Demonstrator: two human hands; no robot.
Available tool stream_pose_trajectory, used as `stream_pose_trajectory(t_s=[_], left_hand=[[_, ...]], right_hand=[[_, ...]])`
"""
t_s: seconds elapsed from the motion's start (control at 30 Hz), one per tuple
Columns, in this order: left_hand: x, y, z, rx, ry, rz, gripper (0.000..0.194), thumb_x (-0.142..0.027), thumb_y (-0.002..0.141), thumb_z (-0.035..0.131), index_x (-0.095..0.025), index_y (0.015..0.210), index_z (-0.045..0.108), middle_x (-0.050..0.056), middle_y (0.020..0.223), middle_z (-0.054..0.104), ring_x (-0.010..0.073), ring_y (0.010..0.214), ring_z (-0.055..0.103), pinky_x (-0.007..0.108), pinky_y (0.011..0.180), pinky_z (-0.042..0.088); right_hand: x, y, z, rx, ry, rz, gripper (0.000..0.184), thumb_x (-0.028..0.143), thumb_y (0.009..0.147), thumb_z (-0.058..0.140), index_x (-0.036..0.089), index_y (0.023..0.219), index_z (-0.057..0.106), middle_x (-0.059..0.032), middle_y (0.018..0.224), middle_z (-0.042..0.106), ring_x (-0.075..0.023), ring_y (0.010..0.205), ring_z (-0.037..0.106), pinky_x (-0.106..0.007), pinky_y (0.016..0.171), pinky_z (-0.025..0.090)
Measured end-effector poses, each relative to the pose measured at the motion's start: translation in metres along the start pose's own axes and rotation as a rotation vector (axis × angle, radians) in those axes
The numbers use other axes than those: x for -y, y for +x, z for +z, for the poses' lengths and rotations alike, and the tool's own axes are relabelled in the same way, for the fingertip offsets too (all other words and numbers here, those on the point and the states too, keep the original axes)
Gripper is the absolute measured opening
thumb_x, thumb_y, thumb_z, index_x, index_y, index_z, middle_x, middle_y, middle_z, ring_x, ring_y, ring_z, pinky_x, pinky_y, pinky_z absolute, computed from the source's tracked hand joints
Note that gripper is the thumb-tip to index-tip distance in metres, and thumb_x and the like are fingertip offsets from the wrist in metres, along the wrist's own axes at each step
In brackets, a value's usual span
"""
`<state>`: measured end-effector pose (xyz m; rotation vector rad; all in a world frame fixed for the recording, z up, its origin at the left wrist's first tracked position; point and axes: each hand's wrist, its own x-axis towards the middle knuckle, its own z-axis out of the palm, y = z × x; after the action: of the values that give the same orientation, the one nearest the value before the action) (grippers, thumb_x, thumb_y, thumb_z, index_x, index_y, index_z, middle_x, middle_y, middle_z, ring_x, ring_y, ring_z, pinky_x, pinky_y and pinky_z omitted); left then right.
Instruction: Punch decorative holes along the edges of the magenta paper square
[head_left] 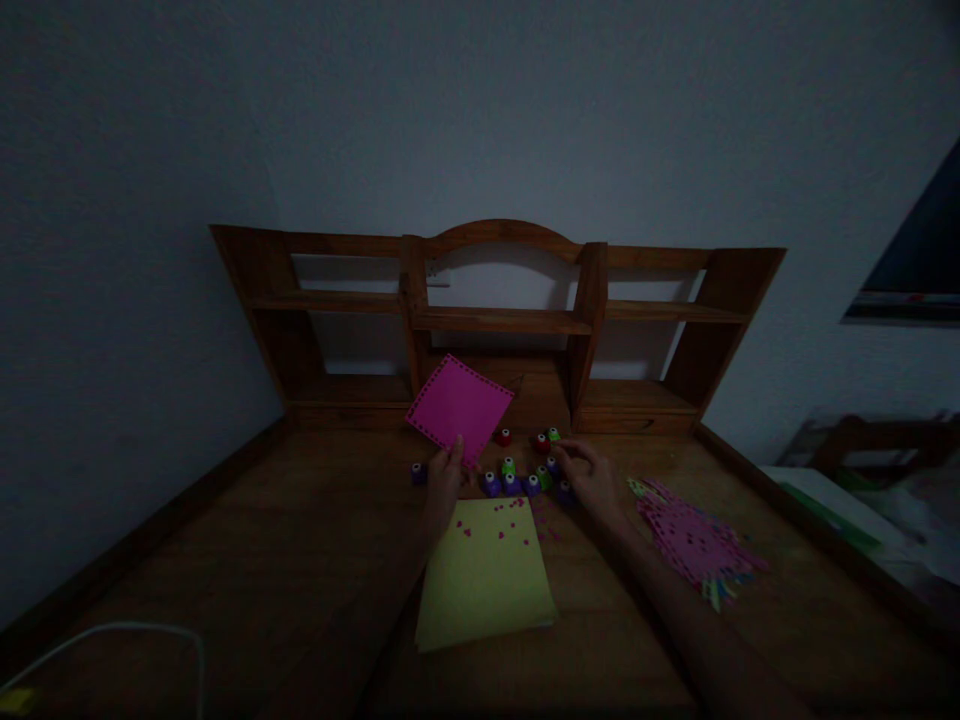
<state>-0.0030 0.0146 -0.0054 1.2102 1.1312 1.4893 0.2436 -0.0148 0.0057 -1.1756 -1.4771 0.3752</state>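
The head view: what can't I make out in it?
In the head view:
- Part of the pink card: hidden by the left hand's thumb.
- Whether the right hand pinches anything: too small and dark.
- The white cord's ends: cut off by the picture's edges.
- The dark panel's full shape: cut off by the right edge.

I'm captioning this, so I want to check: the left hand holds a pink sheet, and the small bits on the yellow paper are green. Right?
Not quite: the small bits on the yellow paper are pink, not green, as the head view shows. The left hand does hold a pink sheet.
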Motion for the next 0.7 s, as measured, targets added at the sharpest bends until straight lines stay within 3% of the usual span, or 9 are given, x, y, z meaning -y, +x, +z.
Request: stream_pose_trajectory(t_s=[0.13,0.33,0.5,0.7], left_hand=[[0.001,0.001,0.001,-0.003,-0.011,-0.002,0.059,-0.071,0.081,0.049,-0.016,0.064,0.059,0.003,0.051,0.061,0.0109,0.038,0.048,0.023,0.042,0.035],[0.001,0.001,0.0,0.003,-0.026,-0.004,0.056,-0.069,0.083,0.049,-0.016,0.067,0.059,0.002,0.052,0.061,0.0113,0.04,0.048,0.023,0.043,0.035],[0.002,0.0,0.0,0.021,-0.019,-0.004,0.057,-0.07,0.082,0.048,-0.016,0.068,0.06,0.002,0.051,0.06,0.0118,0.04,0.049,0.023,0.043,0.036],[0.002,0.001,0.001,0.027,0.001,0.004,0.058,-0.071,0.081,0.05,-0.016,0.065,0.059,0.002,0.05,0.06,0.0124,0.04,0.049,0.024,0.043,0.036]], right_hand=[[-0.005,0.002,-0.002,0.074,-0.134,-0.147,0.022,0.029,0.087,0.056,0.024,0.102,0.071,-0.0082,0.103,0.071,-0.0269,0.099,0.063,-0.041,0.09,0.048],[-0.007,-0.002,0.003,0.338,-0.243,-0.369,0.039,0.019,0.08,0.062,0.025,0.118,0.064,-0.01,0.125,0.059,-0.0282,0.119,0.053,-0.047,0.103,0.041],[-0.007,-0.005,0.006,0.432,-0.264,-0.417,0.04,0.021,0.081,0.066,0.027,0.12,0.064,-0.0093,0.129,0.056,-0.0278,0.125,0.048,-0.048,0.107,0.038],[-0.014,-0.006,0.006,0.448,-0.295,-0.427,0.029,0.023,0.082,0.068,0.025,0.112,0.069,-0.0103,0.129,0.056,-0.0285,0.126,0.048,-0.049,0.106,0.039]])
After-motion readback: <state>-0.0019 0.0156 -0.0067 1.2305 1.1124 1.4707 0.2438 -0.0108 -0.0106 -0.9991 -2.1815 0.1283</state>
